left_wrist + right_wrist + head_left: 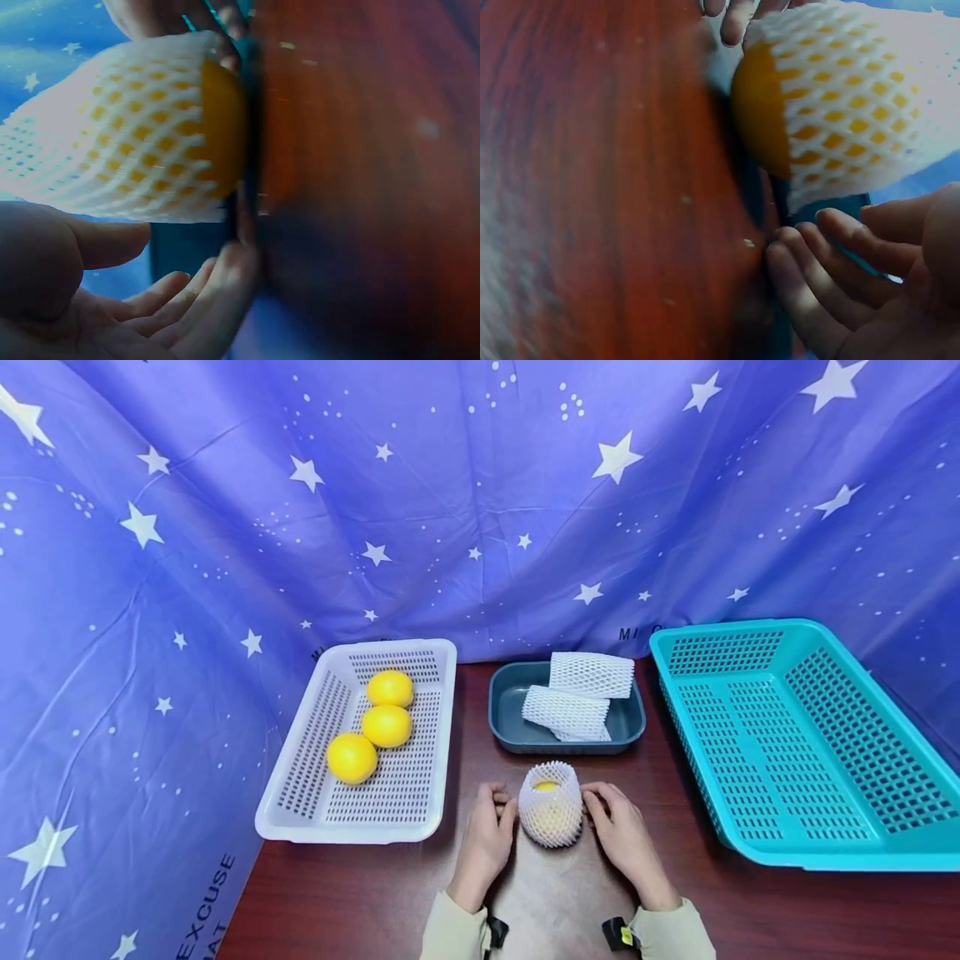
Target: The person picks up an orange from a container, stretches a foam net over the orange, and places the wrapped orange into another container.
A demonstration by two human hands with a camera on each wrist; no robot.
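Pale sleeves (454, 930), bottom centre; we record left hand (486, 833) and right hand (622, 833) released, flanking round yellow fruit (547, 786) in open-topped white foam mesh (552, 823).

A round yellow fruit (759, 112) inside a white foam-net sleeve (922, 135) — bare end facing the reddish-brown wood-grained counter (615, 180) — with the right grip (870, 307) just beside, fingers loosely bent.

Creased blue-violet curtain (480, 510), printed white stars (617, 458), reddish-brown wood-grain table (337, 897), pale glare (555, 902)

Baskets (352, 832), tray (555, 747), netted fruit (551, 817) on table (551, 910)
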